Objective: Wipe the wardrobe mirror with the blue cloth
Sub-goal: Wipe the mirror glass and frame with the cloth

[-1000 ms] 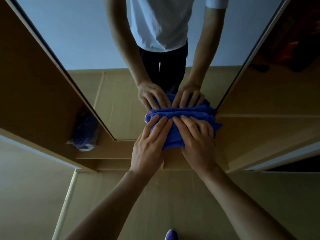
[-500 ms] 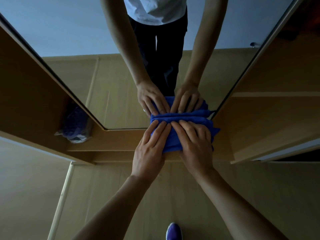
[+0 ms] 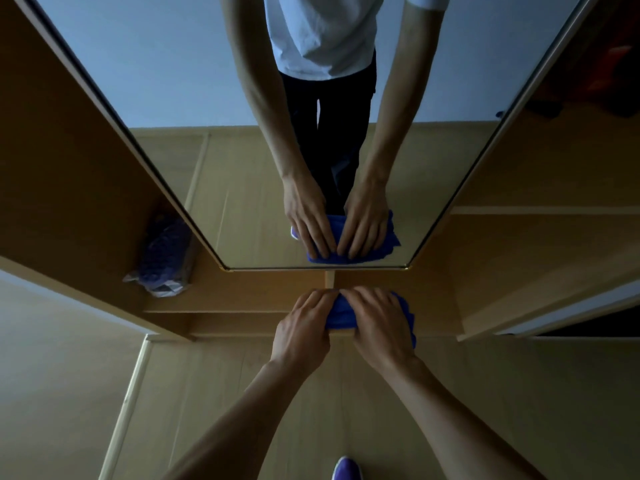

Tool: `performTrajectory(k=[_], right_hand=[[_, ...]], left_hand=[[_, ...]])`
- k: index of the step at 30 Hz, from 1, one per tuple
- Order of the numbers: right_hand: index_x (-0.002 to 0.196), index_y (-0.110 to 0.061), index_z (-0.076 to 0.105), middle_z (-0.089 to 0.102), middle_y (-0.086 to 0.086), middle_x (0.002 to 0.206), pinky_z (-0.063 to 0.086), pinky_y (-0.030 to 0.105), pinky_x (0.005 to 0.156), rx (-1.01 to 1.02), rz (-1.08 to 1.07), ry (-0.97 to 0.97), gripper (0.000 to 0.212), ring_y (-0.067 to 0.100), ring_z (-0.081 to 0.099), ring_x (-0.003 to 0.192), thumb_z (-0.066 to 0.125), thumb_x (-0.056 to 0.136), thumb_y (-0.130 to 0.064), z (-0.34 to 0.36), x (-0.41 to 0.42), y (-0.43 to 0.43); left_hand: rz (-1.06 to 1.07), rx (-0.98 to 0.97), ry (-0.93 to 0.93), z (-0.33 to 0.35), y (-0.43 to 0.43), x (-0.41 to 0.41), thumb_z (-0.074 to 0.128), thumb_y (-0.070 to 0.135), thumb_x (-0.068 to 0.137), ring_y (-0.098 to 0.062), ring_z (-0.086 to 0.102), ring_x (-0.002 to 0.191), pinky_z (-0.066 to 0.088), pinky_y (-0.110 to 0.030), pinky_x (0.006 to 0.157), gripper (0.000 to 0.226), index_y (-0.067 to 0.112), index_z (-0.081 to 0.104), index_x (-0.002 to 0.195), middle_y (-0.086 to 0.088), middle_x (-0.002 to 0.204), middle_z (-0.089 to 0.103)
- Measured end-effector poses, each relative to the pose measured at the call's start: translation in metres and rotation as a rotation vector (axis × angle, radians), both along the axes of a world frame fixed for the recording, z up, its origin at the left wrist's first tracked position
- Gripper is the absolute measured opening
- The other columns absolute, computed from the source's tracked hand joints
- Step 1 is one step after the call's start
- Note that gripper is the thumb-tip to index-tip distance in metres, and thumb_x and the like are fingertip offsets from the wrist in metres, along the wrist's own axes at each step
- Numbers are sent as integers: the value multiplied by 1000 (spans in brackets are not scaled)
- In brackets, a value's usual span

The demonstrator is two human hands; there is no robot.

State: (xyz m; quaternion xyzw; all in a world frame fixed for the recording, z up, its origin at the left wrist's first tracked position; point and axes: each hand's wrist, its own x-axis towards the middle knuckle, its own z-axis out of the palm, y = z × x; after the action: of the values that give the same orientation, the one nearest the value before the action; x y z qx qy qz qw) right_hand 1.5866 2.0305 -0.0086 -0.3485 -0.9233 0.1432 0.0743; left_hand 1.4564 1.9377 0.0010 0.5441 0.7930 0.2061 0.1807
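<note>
The wardrobe mirror [image 3: 180, 84] is a tall pane in a wooden frame straight ahead, and it reflects my arms and body. I hold the folded blue cloth [image 3: 341, 314] with both hands just below the mirror's bottom edge, in front of the wooden panel. My left hand [image 3: 302, 323] grips its left part with bent fingers. My right hand [image 3: 379, 323] covers and grips its right part, where blue folds stick out at the side. The reflection shows a gap between the cloth and the glass. Both thumbs are hidden.
A clear bag of purple stuff [image 3: 166, 258] lies on the low wardrobe shelf at the left. Dark and red clothes [image 3: 609, 64] hang in the open compartment at the right. My purple shoe [image 3: 346, 470] stands on the light wooden floor below my arms.
Both hands and the cloth have moved down from the mirror's lower edge, where the cloth lay against the glass, to just below it. The fingers are more bent now.
</note>
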Motion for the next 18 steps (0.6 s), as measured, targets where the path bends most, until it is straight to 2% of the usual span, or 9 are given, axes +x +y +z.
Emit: performTrajectory(k=[7,11,15,18], right_hand=[[138,-25,57,61,-6,129,45,40,105,69,-44,20,69,19,59,116,76,75,-6,62,21,-25],[136,-23,60,62,-3,130,46,42,104,149,-47,57,68,22,60,115,77,71,-11,116,28,-22],[138,-24,58,61,-3,132,44,42,106,230,-60,113,74,22,58,117,78,68,-8,172,37,-17],[138,-22,58,61,-2,131,44,42,106,323,-37,164,67,23,58,116,73,73,-10,213,43,-13]], left_hand=[[-11,132,-13,57,-28,19,59,3,89,-9,24,153,56,-32,97,69,29,43,152,14,156,43],[-28,217,33,110,-25,25,58,4,91,-9,23,154,50,-30,106,68,26,44,153,12,159,40],[-50,308,78,161,-20,29,60,5,92,-14,27,154,51,-35,106,67,24,44,154,8,160,41],[-81,376,116,199,-17,30,61,5,91,-15,26,154,51,-38,107,67,23,44,153,6,158,44]])
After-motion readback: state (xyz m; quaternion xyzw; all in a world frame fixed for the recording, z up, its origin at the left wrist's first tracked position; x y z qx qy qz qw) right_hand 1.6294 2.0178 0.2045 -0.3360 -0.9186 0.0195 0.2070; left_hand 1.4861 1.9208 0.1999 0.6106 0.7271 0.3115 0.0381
